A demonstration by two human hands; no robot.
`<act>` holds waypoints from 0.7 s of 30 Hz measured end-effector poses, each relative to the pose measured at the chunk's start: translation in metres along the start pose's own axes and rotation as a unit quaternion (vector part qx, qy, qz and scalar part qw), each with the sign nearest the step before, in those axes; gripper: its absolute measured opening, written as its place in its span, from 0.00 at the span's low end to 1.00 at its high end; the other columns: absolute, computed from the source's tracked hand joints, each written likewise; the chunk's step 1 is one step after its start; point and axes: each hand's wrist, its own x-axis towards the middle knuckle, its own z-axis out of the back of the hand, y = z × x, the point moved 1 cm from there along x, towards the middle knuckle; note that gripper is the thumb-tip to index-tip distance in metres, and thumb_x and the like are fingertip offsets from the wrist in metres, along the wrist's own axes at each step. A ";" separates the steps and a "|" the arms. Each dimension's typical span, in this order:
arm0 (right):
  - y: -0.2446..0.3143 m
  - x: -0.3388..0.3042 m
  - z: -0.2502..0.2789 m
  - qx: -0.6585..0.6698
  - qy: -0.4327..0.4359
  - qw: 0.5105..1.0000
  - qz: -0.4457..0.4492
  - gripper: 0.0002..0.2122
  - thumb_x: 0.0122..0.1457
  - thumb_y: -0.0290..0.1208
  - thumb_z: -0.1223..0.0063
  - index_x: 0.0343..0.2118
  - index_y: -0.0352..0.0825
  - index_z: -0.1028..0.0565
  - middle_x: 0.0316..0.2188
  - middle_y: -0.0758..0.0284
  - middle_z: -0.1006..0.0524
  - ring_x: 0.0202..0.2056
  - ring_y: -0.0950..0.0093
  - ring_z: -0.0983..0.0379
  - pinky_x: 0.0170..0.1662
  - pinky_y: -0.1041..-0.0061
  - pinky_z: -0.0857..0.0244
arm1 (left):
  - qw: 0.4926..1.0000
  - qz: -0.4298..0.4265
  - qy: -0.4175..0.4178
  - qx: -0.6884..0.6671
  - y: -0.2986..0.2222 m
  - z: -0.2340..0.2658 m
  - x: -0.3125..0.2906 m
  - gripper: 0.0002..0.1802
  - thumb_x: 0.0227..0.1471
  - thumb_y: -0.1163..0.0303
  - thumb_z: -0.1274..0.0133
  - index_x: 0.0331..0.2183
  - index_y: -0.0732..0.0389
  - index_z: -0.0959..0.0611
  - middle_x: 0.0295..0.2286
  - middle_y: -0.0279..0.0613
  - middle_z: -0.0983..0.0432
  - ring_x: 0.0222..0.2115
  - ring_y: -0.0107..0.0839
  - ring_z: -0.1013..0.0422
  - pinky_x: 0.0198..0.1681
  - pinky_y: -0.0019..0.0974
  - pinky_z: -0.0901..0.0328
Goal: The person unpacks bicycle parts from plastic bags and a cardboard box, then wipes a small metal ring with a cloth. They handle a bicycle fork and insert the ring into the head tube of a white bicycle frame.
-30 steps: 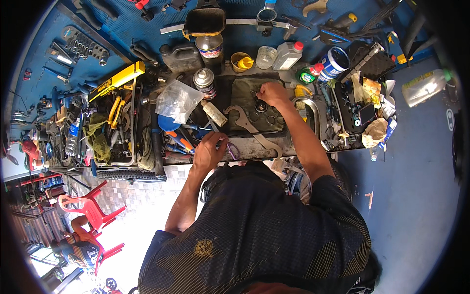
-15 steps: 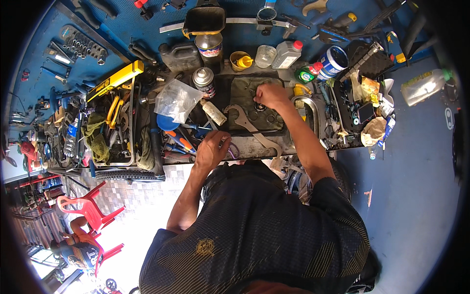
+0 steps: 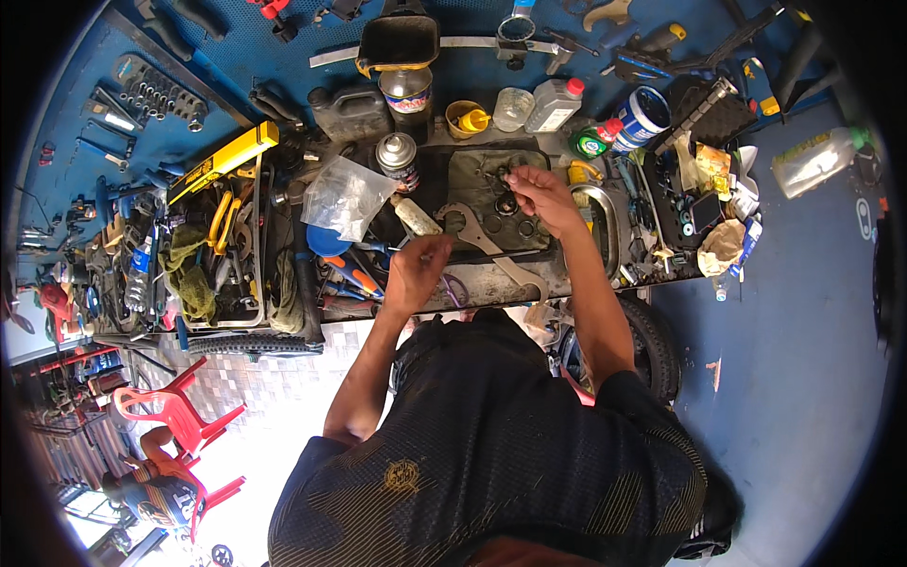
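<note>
My right hand (image 3: 546, 200) is above a dark green cloth (image 3: 470, 172) on the workbench, its thumb and fingers pinched together. Whatever sits between those fingertips is too small to make out. Just below them, small dark round metal parts (image 3: 507, 204) and a few thin rings lie on the cloth. My left hand (image 3: 416, 276) is raised at the bench's front edge with its fingers curled together; what they hold, if anything, is hidden. Between the hands a large flat metal wrench (image 3: 496, 253) lies slantwise. A pale, dirty small bottle (image 3: 416, 215) rests behind my left hand.
A spray can (image 3: 397, 156), a clear plastic bag (image 3: 348, 200) and a blue round lid (image 3: 326, 240) crowd the left side. Bottles and a blue-white tub (image 3: 642, 120) line the back. A tool tray (image 3: 248, 317) stands at left. Behind, a person sits on a red chair (image 3: 175, 416).
My right hand has lifted off the cloth and shifted slightly right. My left hand has risen from the bench edge, turned, and moved a little right.
</note>
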 end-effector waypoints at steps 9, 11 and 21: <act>0.026 -0.058 -0.043 0.237 0.114 0.961 0.087 0.08 0.63 0.29 0.42 0.42 0.33 0.23 0.30 0.73 0.24 0.25 0.84 0.34 0.25 0.85 0.42 | 0.968 -0.009 0.032 -0.249 -0.081 -0.008 0.057 0.15 0.60 0.72 0.43 0.47 0.68 0.19 0.35 0.44 0.18 0.32 0.28 0.21 0.31 0.29 0.26; 0.031 -0.063 -0.046 0.208 0.115 0.965 0.115 0.08 0.63 0.30 0.41 0.41 0.33 0.23 0.30 0.72 0.23 0.25 0.84 0.34 0.25 0.85 0.43 | 0.962 -0.030 0.030 -0.271 -0.085 -0.007 0.058 0.13 0.60 0.74 0.43 0.46 0.68 0.18 0.34 0.44 0.18 0.31 0.28 0.21 0.30 0.29 0.26; 0.052 -0.085 -0.059 0.218 -0.005 0.968 0.123 0.06 0.63 0.29 0.42 0.38 0.32 0.24 0.28 0.68 0.22 0.21 0.83 0.33 0.22 0.85 0.43 | 0.957 -0.050 0.020 -0.285 -0.094 0.003 0.052 0.11 0.61 0.78 0.47 0.44 0.72 0.18 0.34 0.47 0.18 0.30 0.29 0.21 0.29 0.29 0.26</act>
